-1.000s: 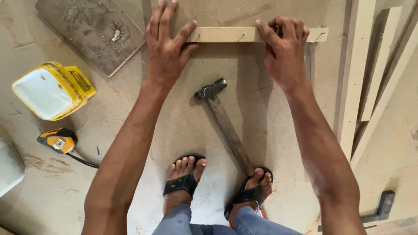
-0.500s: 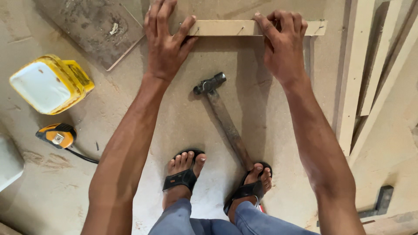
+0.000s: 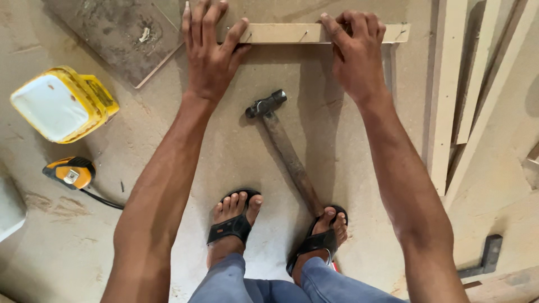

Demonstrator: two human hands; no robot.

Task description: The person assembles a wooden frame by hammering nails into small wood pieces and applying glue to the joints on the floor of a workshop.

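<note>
A hammer (image 3: 281,148) lies on the dusty board floor (image 3: 236,146), its metal head pointing away from the feet and its wooden handle running back to the right sandal (image 3: 317,241). Left of the hammer sits a yellow tub (image 3: 62,104) with a white face, tilted. Just below the tub lies a yellow tape measure (image 3: 70,172). Right of the hammer, pale wooden strips (image 3: 449,95) lie side by side.

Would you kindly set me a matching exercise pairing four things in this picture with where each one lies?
Things:
1. hammer
2. tape measure
3. yellow container
4. wooden strip

Places:
A. under both hands, at the top
B. far left, above the tape measure
C. between the arms, its handle end by the right foot
D. lower left, beside a black cord

Pairs: 1-C, 2-D, 3-B, 4-A
</note>
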